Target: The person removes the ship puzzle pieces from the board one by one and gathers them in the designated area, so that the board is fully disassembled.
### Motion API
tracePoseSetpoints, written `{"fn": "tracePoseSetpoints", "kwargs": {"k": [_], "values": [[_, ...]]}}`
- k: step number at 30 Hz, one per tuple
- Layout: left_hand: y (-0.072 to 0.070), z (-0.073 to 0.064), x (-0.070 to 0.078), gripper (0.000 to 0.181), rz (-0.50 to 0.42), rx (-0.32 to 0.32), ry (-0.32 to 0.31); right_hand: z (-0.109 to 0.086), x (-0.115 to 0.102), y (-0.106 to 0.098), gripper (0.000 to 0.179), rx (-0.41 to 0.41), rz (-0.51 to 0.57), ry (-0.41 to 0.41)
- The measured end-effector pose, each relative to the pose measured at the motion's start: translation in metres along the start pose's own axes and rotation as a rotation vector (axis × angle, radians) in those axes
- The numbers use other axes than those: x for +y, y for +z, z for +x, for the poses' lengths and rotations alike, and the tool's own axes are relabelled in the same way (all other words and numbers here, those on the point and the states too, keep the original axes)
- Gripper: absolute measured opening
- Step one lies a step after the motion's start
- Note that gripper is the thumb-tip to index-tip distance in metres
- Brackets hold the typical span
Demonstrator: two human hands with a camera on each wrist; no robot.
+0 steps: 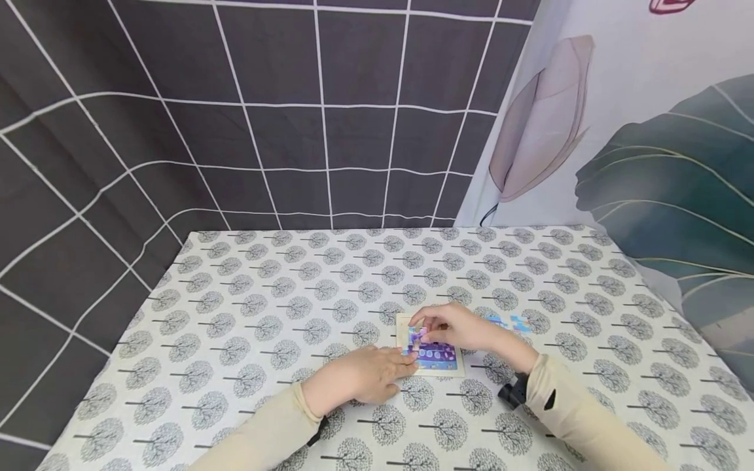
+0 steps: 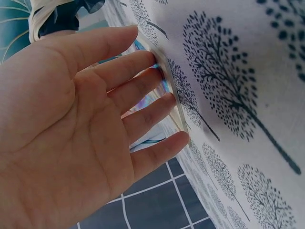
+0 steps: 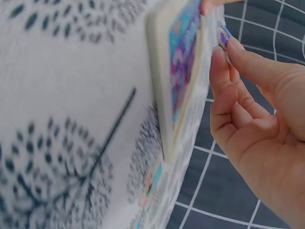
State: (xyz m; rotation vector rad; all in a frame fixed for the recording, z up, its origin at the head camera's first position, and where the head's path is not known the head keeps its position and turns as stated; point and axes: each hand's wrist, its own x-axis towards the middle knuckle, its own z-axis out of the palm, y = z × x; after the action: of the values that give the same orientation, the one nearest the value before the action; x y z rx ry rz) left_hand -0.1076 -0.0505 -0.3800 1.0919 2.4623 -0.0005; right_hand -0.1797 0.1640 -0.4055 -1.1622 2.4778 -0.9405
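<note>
- Nearest the camera on the left, a cream left sleeve (image 1: 259, 425) crosses the bottom edge, a black band (image 1: 318, 432) showing under its cuff.
- Behind it, a dark cloth (image 1: 277, 137) with a white grid hangs at the back and down the left side.
- The tablecloth (image 1: 247, 340), white with grey trees, spreads beneath everything.
- The left hand (image 1: 374, 374) lies with its fingers extended and apart, tips touching the left side of the puzzle tray; it grips nothing.
- The puzzle tray (image 1: 402, 333) lies flat on the tablecloth between the hands, cream-rimmed, with purple and blue picture pieces (image 1: 434, 356) in its lower part.
- Over the tray's upper part, a puzzle piece (image 3: 224, 37) with some purple on it is pinched between thumb and fingers of the right hand (image 1: 455, 327).
- Just right of the tray, loose pieces (image 1: 521, 323), mostly blue, lie on the tablecloth, partly hidden by the right hand.
- A black wrist device (image 1: 512, 391) sits at the cuff of the cream right sleeve (image 1: 589, 415).
- Farthest right, a pale hanging (image 1: 542, 124) shows a pinkish flower and large green leaf.
</note>
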Motion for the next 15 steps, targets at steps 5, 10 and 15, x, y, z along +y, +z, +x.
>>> {"fn": "tracePoseSetpoints", "kwargs": {"k": [5, 10, 15], "values": [[-0.001, 0.001, -0.001, 0.05, 0.019, -0.015, -0.002, -0.006, -0.003, -0.008, 0.029, 0.026, -0.009, 0.012], [0.0, 0.002, -0.002, 0.051, 0.011, -0.008, 0.01, -0.014, -0.007, -0.014, 0.029, 0.047, -0.012, 0.029], [0.0, 0.003, -0.004, 0.051, 0.009, -0.002, 0.02, -0.026, -0.007, -0.02, 0.032, 0.087, -0.033, 0.05]]}}
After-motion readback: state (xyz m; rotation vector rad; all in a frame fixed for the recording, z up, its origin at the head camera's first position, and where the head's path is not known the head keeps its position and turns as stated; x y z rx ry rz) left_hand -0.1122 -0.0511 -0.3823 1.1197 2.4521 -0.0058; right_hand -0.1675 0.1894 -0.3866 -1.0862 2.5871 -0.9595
